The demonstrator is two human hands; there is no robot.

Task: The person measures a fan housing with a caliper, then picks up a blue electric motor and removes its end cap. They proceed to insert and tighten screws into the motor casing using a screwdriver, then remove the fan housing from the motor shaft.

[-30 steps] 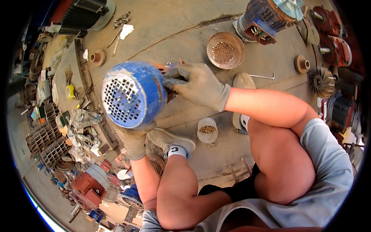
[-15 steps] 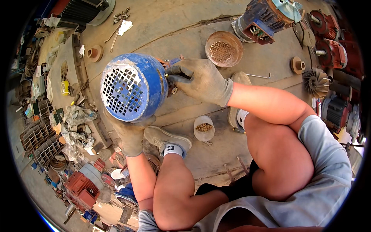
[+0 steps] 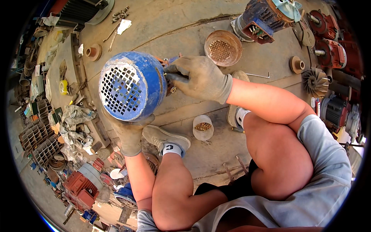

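A blue motor fan cover with a square-holed grille, its paint worn to white in patches, faces up toward me at the centre left. My gloved left hand grips it from below, the fingers partly hidden behind its lower rim. At the cover's right edge, my gloved right hand is closed in a pinch between thumb and forefinger. Whatever small piece sits at those fingertips is too small to make out. The part of the motor behind the cover is mostly hidden.
A white cup of small brass-coloured fasteners stands between my feet. Beyond my right hand lie a rusty round grille cover, a hex key and a finned fan wheel. A dismantled motor stands at the far right.
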